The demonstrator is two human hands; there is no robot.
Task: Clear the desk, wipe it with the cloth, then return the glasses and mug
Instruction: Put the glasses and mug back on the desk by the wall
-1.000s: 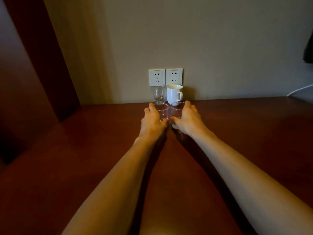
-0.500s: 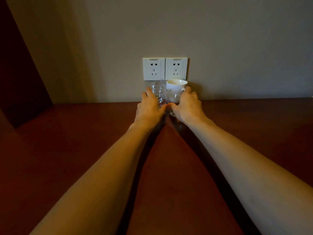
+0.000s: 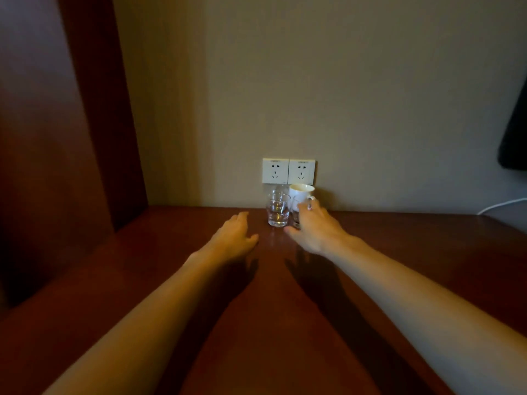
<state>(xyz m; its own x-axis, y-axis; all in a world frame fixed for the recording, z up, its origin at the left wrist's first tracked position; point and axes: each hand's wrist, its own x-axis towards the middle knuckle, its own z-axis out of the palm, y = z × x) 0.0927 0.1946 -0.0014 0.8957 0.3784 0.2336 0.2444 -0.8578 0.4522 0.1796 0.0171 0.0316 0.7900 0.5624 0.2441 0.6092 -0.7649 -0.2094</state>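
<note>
Reaching forward over the dark red-brown desk (image 3: 171,280), both bare forearms stretch toward the wall, where the drinkware is gathered just below a pair of white wall sockets (image 3: 288,171). The left hand (image 3: 232,238) is palm down just above or on the desk surface (the dim light does not settle which), its fingers relaxed and slightly spread, holding nothing; it sits a little to the left of the glasses and is not touching them. A clear front glass (image 3: 278,210) stands upright on the desk, free of both hands, and a second clear glass (image 3: 277,189) shows directly behind it, close against the wall. The white mug (image 3: 301,191) stands upright beside that rear glass, under the right-hand socket, its handle turned to the right. A third glass (image 3: 296,208) stands in front of the mug and just beside the front glass; the right hand (image 3: 315,230) covers most of it, with the fingers reaching up along its right side toward the mug handle and the thumb lying low at its left base. Whether those fingers actually clasp the glass or merely rest against it cannot be told. A white cable (image 3: 502,205) runs along the far right edge of the desk, and a dark wooden panel (image 3: 71,124) rises at the left.
</note>
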